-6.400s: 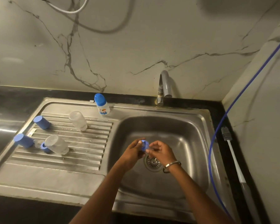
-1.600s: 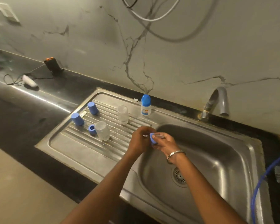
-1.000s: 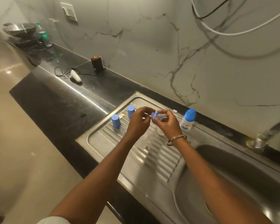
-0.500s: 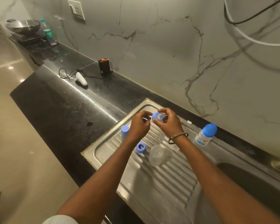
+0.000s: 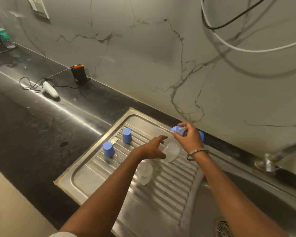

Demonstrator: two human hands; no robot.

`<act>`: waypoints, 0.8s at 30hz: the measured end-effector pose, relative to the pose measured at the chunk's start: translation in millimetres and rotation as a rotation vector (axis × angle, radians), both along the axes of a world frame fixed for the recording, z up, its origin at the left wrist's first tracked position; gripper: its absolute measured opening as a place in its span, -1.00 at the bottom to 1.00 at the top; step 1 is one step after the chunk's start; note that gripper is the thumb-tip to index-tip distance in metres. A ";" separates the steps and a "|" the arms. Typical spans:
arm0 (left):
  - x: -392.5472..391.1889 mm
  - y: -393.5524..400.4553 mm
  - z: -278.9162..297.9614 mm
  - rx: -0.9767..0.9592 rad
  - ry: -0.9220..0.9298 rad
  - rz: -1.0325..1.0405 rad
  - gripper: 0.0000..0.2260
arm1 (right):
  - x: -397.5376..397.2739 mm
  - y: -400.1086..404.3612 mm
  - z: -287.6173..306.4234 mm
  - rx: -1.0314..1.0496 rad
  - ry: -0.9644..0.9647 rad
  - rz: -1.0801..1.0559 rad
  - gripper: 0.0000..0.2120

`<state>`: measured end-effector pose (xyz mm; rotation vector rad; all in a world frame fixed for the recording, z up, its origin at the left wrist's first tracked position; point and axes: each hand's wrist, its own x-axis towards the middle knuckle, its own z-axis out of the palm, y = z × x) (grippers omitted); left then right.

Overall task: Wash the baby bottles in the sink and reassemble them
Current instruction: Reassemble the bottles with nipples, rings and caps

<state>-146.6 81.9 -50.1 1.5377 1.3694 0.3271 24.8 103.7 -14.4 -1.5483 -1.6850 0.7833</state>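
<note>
Left hand (image 5: 151,149) now off blue ring (image 5: 176,130), right hand (image 5: 188,136) pinching it

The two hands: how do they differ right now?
The right hand is raised near the wall and pinches a blue ring with a clear teat; the left hand holds nothing. The left hand's fingers are spread, reaching toward a clear bottle on the draining board; the right hand's fingers are curled. Only the right wrist wears a bangle. Both are over the draining board.
</note>
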 end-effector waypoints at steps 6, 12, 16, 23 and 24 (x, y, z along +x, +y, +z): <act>17.1 -2.7 -4.9 0.128 0.094 -0.049 -0.20 | 1.9 -8.9 -14.1 -0.122 0.110 -0.003 -0.71; 31.6 0.3 -5.5 0.266 0.132 0.105 -0.40 | 15.4 -19.5 -16.5 -0.153 0.221 -0.003 -0.69; 41.1 2.3 1.5 0.307 0.053 0.236 -0.43 | 46.5 -30.2 -17.8 -0.073 0.281 -0.072 -0.74; 81.4 -27.5 17.4 0.206 -0.289 0.456 -0.59 | 121.6 -76.7 -36.3 -0.009 0.357 -0.184 -0.77; 90.9 -36.4 18.4 0.178 -0.344 0.465 -0.59 | 133.3 -85.6 -38.9 -0.028 0.372 -0.201 -0.77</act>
